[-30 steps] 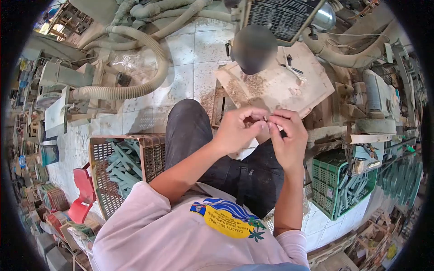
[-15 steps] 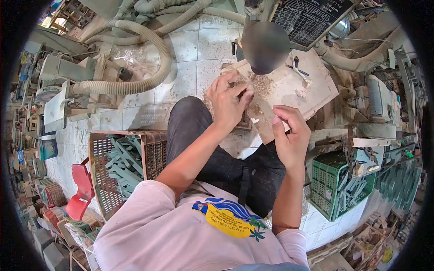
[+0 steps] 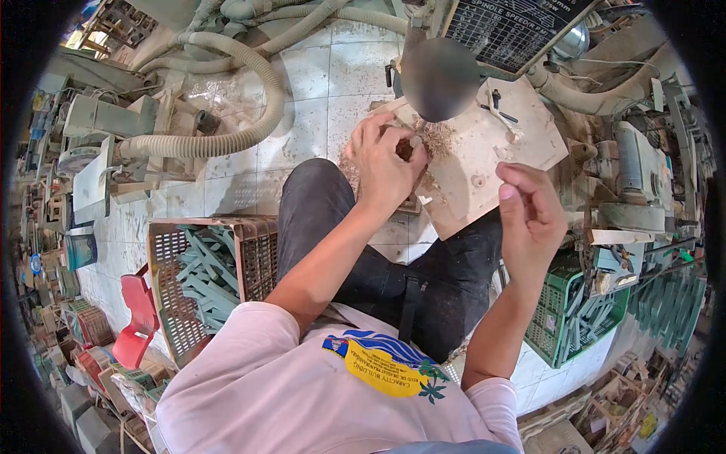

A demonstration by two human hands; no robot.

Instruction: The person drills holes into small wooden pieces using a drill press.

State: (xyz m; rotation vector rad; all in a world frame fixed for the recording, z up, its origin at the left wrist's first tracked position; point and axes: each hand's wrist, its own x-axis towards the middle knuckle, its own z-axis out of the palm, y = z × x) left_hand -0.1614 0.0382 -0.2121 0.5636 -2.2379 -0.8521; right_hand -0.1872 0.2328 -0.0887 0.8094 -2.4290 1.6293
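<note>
Pale, flat, wood-like board (image 3: 538,140) sits ahead of the person, just beyond the knees, tilted in view, nearest thing to both hands. Loose brown wood shavings (image 3: 441,140) pile on its left part, thinning toward the near edge. Left hand (image 3: 382,168) shows over the board's left edge, right by the shavings; thumb and index curve into a ring, tips close. Can't tell if anything small is pinched there. Right hand (image 3: 533,219) is at the board's near right side, well apart from the left; thumb and index tips separated by a narrow gap, other fingers curled. Can't tell if it holds anything. Contact with the board unclear for both.

Small black tool (image 3: 505,118) lies on the board's far part. Dark round shape (image 3: 440,79), blurred, overlaps the far edge; black plate with white spindle-speed lettering (image 3: 508,34) behind it.

Farther out: brown plastic crate (image 3: 257,261) of grey-green strips (image 3: 208,276) left of the legs, red plastic chair (image 3: 138,321) beyond it. Green plastic crate (image 3: 546,318) at right, also with strips. Beige ribbed hose (image 3: 197,145) loops over the tiled floor (image 3: 302,79), upper left.
</note>
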